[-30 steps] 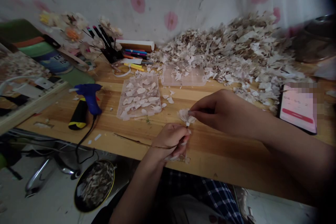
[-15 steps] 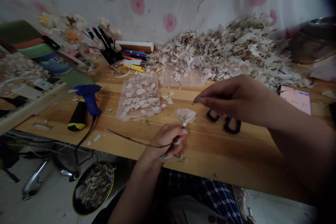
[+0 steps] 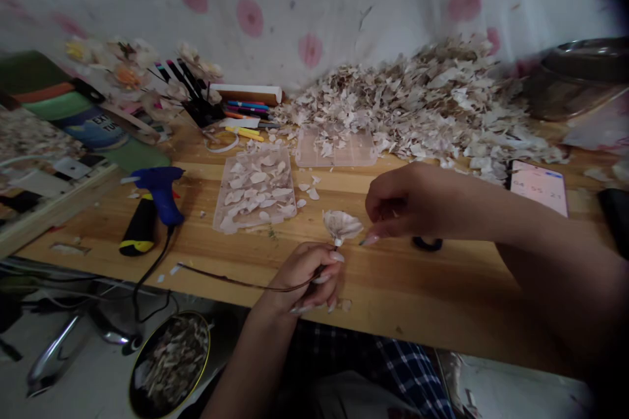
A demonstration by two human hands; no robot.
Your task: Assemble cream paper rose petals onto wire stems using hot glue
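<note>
My left hand (image 3: pixel 314 275) is closed around the thin brown stem (image 3: pixel 246 283) of a flower, below its bloom. The pale, cup-shaped flower (image 3: pixel 343 225) stands nearly upright above my fingertips, with a small white piece at its base. The stem's long end curves out to the left over the table. Just right of the bloom is my right hand (image 3: pixel 393 209), its fingers bent and slightly apart, with nothing visible in them. Under that hand, part of a dark scissors handle (image 3: pixel 426 244) shows; the rest is covered.
A clear tray (image 3: pixel 220 213) of loose petals lies left of the flower, and another clear tray (image 3: pixel 339 156) behind. Dried petals (image 3: pixel 417 105) are heaped at the back. At left lie a blue glue gun (image 3: pixel 160 193) and its cord; a phone (image 3: pixel 539 186) is at right.
My right hand has lowered beside the flower, with its fingers more bent, and now covers more of the scissors. My left hand still holds the stem. The whole view has shifted slightly.
</note>
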